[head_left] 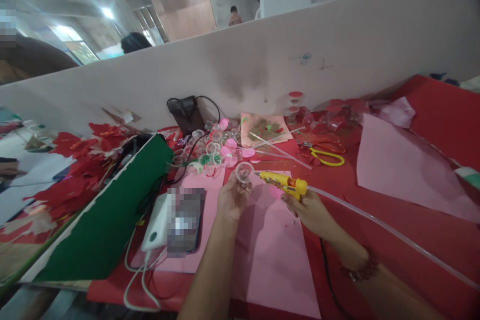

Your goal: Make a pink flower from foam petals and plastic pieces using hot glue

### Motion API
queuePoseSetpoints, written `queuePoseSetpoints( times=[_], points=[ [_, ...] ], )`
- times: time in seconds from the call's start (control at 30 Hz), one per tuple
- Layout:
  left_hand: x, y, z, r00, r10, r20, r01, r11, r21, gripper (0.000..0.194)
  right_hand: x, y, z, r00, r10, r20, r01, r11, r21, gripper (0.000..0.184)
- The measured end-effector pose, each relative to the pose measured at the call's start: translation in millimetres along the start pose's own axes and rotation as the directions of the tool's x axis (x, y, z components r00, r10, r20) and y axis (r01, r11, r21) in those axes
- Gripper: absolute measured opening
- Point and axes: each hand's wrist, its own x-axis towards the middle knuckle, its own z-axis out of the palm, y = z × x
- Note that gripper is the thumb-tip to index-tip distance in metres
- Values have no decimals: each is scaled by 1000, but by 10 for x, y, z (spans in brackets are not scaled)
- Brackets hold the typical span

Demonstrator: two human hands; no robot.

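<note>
My left hand (232, 199) pinches a small clear plastic cup (244, 172) and holds it up above a pink paper sheet (270, 255). My right hand (307, 210) grips a yellow glue gun (285, 184) with a long clear glue stick (375, 225) trailing out behind it. The gun's nozzle points left and sits right at the cup's rim. A pile of more clear cups (210, 147) lies just beyond the hands.
Yellow-handled scissors (327, 156) lie at the back right. A phone (183, 220) and a white power bank (155, 224) with cables rest at the left, beside a green board (112, 215). Red paper flowers (75, 165), a large pink sheet (405, 170) and a white partition (262, 60) surround the red table.
</note>
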Motion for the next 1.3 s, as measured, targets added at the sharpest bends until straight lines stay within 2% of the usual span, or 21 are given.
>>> queuePoseSetpoints(
  times=[0.07,0.43,0.73,0.97,1.1,1.3],
  points=[
    [-4,11,1,1000,-23,-5,22,1000,-5,16,-4,0,2,1000,7,4,-7,1000,-8,36],
    [-33,22,64,999,32,-23,-33,999,-31,11,-22,7,11,1000,-19,5,19,998,-63,33],
    [3,7,7,998,58,-4,-58,998,-21,13,-23,27,23,999,-38,12,38,997,-64,35],
    [21,-14,-6,995,90,-35,-91,996,-10,14,-23,23,59,1000,-24,17,25,998,-51,34],
    [56,-34,-57,995,104,3,-104,995,12,21,-23,19,70,1000,-23,20,24,999,-43,34],
    [100,-72,-127,992,129,18,-129,992,3,21,-23,93,94,999,-12,31,12,1000,-12,34]
  ],
)
